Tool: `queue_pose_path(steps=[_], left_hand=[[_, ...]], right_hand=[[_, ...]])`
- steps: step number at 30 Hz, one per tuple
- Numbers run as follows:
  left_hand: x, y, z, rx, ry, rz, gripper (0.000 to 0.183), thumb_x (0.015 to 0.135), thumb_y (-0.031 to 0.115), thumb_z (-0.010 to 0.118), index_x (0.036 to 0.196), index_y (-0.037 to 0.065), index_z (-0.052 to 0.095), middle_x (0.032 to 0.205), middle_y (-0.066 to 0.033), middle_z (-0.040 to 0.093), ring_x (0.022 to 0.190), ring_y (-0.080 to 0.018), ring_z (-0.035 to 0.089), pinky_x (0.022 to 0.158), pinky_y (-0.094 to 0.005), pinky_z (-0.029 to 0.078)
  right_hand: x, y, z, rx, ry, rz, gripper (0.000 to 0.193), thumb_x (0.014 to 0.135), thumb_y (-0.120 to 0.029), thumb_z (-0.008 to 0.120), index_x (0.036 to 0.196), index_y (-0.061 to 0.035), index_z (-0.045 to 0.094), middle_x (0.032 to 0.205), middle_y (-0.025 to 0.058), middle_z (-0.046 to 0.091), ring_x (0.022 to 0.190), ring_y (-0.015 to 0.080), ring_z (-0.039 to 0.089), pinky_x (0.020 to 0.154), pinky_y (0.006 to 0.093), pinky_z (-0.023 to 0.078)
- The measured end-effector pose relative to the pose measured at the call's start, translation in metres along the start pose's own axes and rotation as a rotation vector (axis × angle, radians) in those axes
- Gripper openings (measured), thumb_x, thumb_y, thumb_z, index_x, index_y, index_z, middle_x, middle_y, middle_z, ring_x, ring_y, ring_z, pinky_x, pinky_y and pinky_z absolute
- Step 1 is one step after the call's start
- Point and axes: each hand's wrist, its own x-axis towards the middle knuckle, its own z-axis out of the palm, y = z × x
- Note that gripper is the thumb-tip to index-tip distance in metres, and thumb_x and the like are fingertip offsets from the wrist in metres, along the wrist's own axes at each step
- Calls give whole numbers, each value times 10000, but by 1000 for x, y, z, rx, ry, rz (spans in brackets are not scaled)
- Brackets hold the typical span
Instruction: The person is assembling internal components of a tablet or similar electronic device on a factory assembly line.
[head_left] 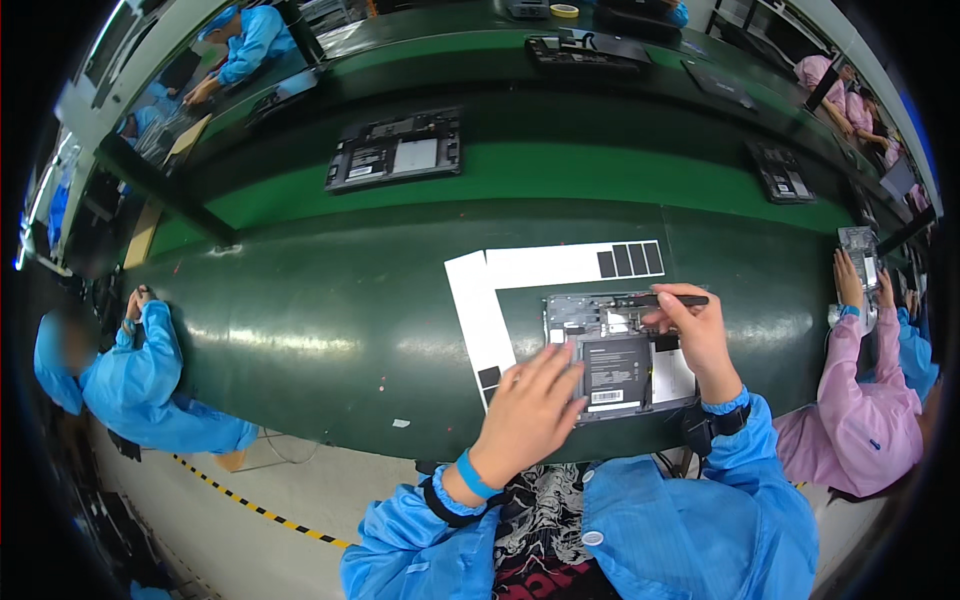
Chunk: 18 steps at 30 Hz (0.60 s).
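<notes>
An opened laptop base [560, 320] lies in front of me on the green bench, its inner parts bare. Its dark battery [614, 372] with a white label fills the middle, beside a silver panel [672, 378]. My left hand [530, 400] rests with fingers spread over the laptop's left edge and holds nothing. Above the laptop's upper right part, my right hand [695, 335] pinches a slim black-handled tool [685, 300]. The tool points left across the board; its exact kind is too small to make out.
White strips bearing black pads [630, 260] lie along the laptop's far and left sides. Another opened laptop base [400, 150] sits on the green belt [560, 165] beyond. People in blue and pink smocks sit at both sides. A small white scrap [401, 423] lies near the bench edge.
</notes>
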Motion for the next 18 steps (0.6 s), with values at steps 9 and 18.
queue_pose_path(steps=[9,18], left_hand=[[31,-3,46,-129,-158,268,367,852,182,639,1193,53,598,1306,-105,560,1229,-256,523,993,-380,434],[36,-4,44,-102,-174,252,263,827,149,657,1066,39,671,1230,-88,617,1178,-236,564,966,-359,457]], right_hand=[[5,23,-2,96,-138,137,184,921,-92,619,1049,30,671,791,109,698,701,149,678,568,223,482],[14,19,-2,57,-113,236,183,919,-86,624,1043,40,669,835,121,703,749,166,693,597,235,519]])
